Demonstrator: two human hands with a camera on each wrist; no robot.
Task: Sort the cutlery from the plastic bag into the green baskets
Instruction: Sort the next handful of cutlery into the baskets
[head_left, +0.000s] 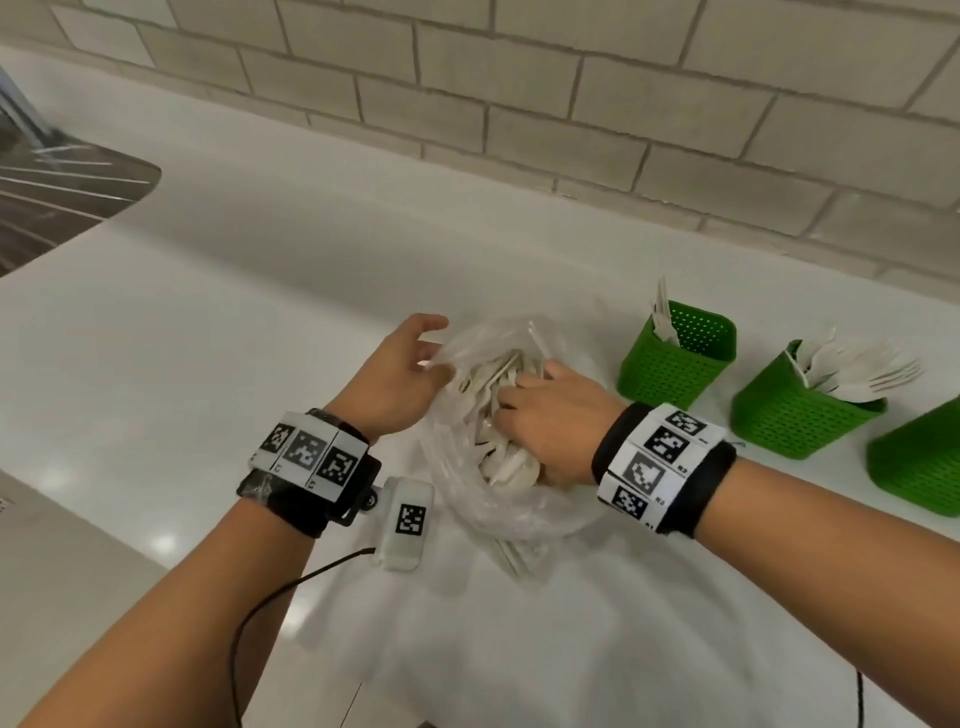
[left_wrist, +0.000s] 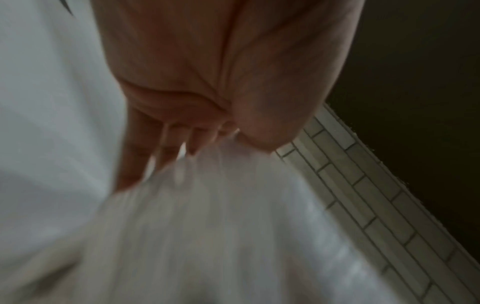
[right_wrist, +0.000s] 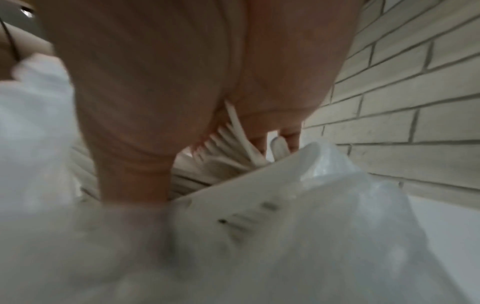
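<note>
A clear plastic bag (head_left: 514, 514) full of white plastic cutlery (head_left: 491, 379) lies on the white counter (head_left: 260, 312). My left hand (head_left: 434, 358) pinches the bag's left rim and holds the mouth open; in the left wrist view, its fingers (left_wrist: 166, 156) meet blurred plastic bag (left_wrist: 207, 226). My right hand (head_left: 511, 402) is inside the bag, and its fingers (right_wrist: 259, 131) curl round white cutlery (right_wrist: 233, 144), a fork among it. Three green baskets stand to the right: the near one (head_left: 670, 364) holds a few pieces, the middle one (head_left: 789, 421) holds forks, and the third (head_left: 919, 467) is cut off by the frame.
A tiled wall (head_left: 571, 93) runs behind the counter. A steel sink (head_left: 57, 202) lies at the far left. A small white tagged box (head_left: 402, 519) with a black cable (head_left: 270, 597) hangs by my left wrist. The counter's front edge (head_left: 78, 509) is at the lower left.
</note>
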